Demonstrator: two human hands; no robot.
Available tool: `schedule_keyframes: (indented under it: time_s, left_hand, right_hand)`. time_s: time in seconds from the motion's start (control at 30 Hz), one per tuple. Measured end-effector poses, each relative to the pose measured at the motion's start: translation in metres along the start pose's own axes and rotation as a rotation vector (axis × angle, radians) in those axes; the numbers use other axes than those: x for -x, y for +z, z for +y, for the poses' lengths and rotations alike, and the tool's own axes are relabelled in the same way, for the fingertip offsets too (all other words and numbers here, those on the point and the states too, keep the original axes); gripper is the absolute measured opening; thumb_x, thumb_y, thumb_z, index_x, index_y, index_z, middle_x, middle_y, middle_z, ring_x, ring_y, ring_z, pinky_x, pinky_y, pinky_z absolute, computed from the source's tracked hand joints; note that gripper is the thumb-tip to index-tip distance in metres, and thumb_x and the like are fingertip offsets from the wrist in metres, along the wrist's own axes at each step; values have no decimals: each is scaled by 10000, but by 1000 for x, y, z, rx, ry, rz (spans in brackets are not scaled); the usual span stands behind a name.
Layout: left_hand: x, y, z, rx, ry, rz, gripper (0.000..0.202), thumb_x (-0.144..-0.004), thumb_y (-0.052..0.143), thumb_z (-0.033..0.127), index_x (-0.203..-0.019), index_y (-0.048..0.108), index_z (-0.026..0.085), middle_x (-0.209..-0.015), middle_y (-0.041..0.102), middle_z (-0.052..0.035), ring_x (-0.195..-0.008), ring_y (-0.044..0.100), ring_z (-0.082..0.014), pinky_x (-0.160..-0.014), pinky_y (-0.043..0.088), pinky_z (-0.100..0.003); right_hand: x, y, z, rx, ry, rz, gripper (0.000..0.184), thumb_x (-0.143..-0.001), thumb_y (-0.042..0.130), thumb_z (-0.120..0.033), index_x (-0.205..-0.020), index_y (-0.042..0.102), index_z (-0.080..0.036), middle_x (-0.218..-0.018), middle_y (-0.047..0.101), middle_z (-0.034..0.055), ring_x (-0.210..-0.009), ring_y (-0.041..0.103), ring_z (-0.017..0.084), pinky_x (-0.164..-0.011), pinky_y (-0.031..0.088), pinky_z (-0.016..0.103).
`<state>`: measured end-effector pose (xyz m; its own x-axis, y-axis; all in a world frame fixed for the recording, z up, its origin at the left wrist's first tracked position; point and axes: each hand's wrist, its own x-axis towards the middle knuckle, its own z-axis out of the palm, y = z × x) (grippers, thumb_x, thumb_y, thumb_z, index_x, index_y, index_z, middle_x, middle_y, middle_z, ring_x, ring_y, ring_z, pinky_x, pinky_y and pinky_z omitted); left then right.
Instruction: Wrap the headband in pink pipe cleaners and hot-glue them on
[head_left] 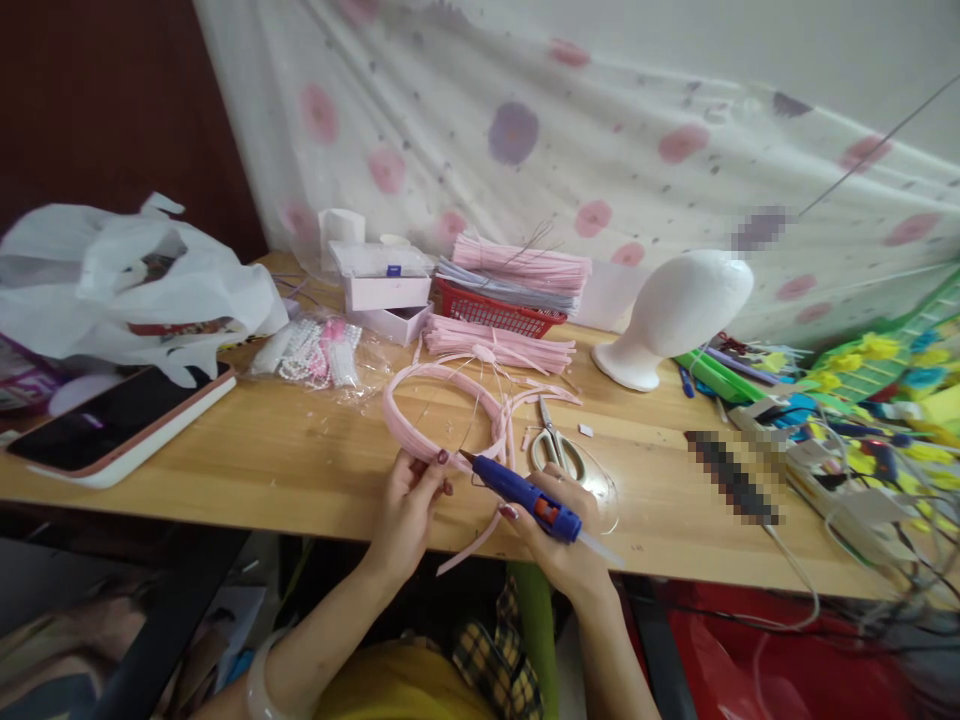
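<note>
My left hand (412, 500) pinches the near edge of a pink headband-like ring (405, 420), wound from fuzzy strips. In my right hand (566, 530) is a blue hot glue gun (521, 490), a clear glue stick jutting from its back. The nozzle points left, close to the ring beside my left fingertips; whether it touches I cannot tell. A loose pink strip (472, 547) hangs down between my hands. Just beyond my right hand lie scissors (551, 435) with pale handles.
Pink pipe-cleaner bundles (499, 345) lie before a red basket (495, 310). A white foam head (675, 310) stands at back right. A phone (112, 425) and plastic bag (135, 280) occupy the left. Power strips and cables (847, 490) crowd the right.
</note>
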<state>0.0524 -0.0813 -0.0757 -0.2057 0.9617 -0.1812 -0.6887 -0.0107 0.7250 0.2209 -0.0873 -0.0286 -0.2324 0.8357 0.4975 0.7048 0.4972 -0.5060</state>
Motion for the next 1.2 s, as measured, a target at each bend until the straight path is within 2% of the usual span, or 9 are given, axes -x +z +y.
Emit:
schedule_keyframes:
  time_s: [0.13,0.4,0.6,0.7,0.8,0.9,1.03,1.1,1.2]
  left_hand:
    - [0,1,1,-3,11,4,357,-623,876,365,-824,650,174,-786,650,18,-706,543,-91,-621,441,-210]
    - [2,4,4,3,1,15,384,-590,889,368,-799,631,173,-721,615,34,-654,510,-87,-602,436,-207]
    - [1,3,3,6,6,15,383,-583,893,365,-784,628,174,-709,583,39,-648,486,-84,-597,436,-204]
    - [2,3,4,11,9,12,375,-582,894,358,-773,628,176,-699,560,44,-645,478,-84,-596,436,-208]
    - [3,4,5,23,2,12,377,-572,900,345,-765,625,175,-700,554,45,-642,471,-83,-604,443,-212]
    - [3,5,6,29,-5,17,389,-558,908,342,-765,626,170,-708,564,40,-648,470,-85,-607,445,-214]
    - [3,6,7,28,-3,24,399,-543,914,342,-771,638,167,-708,569,37,-650,471,-90,-602,440,-219]
    - [3,7,8,27,-8,27,399,-538,916,339,-768,638,167,-703,568,37,-647,471,-90,-603,438,-222]
    - [3,7,8,28,-7,36,400,-530,918,331,-760,636,165,-708,571,36,-645,473,-87,-607,435,-224]
  right_hand:
    - [0,1,2,8,-4,-1,481,-867,586,-552,-564,456,-202,-547,420,-33,-511,417,118,-496,291,250]
    - [-1,-2,-1,-74,42,-3,456,-858,581,-569,-589,520,-206,-560,468,-21,-539,464,138,-522,321,267]
    - [2,-5,6,-172,206,118,443,-830,582,-604,-646,623,-203,-561,520,-2,-517,474,148,-510,354,279]
    - [1,-16,24,-193,373,204,445,-789,611,-624,-694,670,-194,-542,546,2,-507,481,156,-493,360,279]
    - [-3,-34,54,-109,600,338,525,-776,584,-673,-716,709,-166,-602,629,55,-543,541,181,-496,376,284]
    - [-5,-52,87,55,773,341,591,-768,566,-705,-804,743,-143,-686,691,98,-596,601,215,-548,424,303]
    - [0,-63,119,152,784,359,569,-826,512,-617,-987,736,-119,-843,733,158,-779,662,286,-668,470,357]
    - [4,-66,127,168,778,364,559,-838,488,-584,-1028,724,-114,-927,732,183,-891,662,318,-743,472,385]
    - [13,-71,131,190,786,356,568,-816,496,-580,-1050,706,-107,-996,719,206,-951,650,348,-804,465,428]
